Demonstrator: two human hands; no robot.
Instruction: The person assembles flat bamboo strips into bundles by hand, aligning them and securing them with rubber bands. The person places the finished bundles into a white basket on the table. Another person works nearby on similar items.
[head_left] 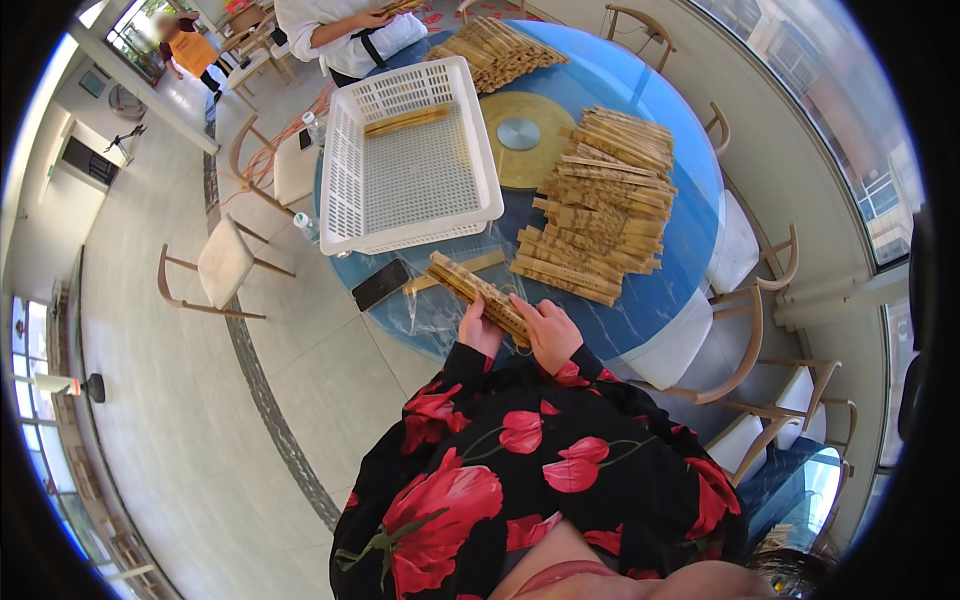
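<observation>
My left hand (pixel 482 328) is closed around a bundle of mottled tan bamboo strips (pixel 456 278), held slanting over the near edge of the blue table. At the bundle's near end my right hand (pixel 553 334) grips it too, fingers laid along the top. A thin pale loop, like a rubber band, shows beside the right fingers. Just past the bundle, a few flat pale strips (pixel 484 262) lie on the table by clear plastic wrap. A large pile of similar bamboo strips (pixel 610 205) lies to the right of my hands.
Beyond my hands stands a white plastic basket (pixel 343 215) with a few strips inside. A black phone (pixel 380 285) lies at the table's left edge. A round turntable (pixel 540 115) and another strip pile (pixel 500 52) sit farther back. Across the table, a person in white (pixel 335 25) handles strips. Chairs surround the table.
</observation>
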